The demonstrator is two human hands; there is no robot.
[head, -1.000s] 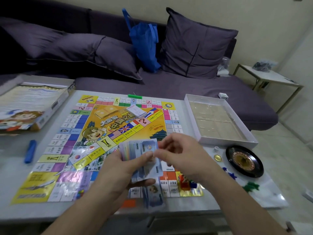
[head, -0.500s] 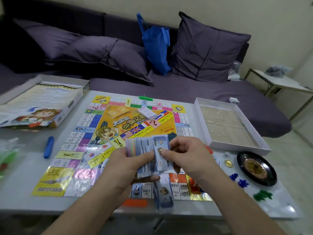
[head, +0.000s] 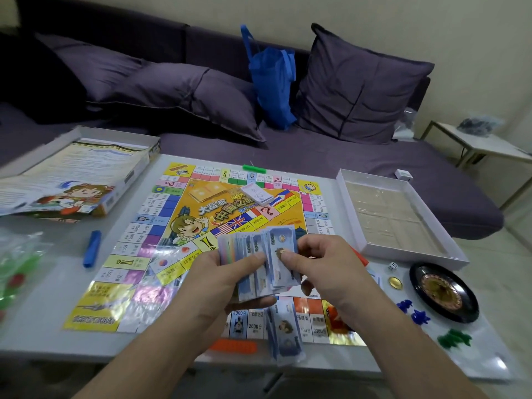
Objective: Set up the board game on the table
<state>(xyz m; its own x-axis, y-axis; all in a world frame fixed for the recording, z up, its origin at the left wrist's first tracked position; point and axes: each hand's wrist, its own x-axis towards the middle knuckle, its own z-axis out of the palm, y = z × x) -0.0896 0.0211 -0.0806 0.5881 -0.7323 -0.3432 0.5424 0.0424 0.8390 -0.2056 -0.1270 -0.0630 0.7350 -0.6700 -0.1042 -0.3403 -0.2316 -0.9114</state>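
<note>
Now both hands' fingers (head: pixel 253 259) pinch fanned play money (head: pixel 259 254) btwn them.

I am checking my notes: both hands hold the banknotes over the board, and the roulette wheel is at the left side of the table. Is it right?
Not quite. The head view shows the roulette wheel at the right side of the table. Both the left hand and right hand do hold the banknotes over the board.
</note>
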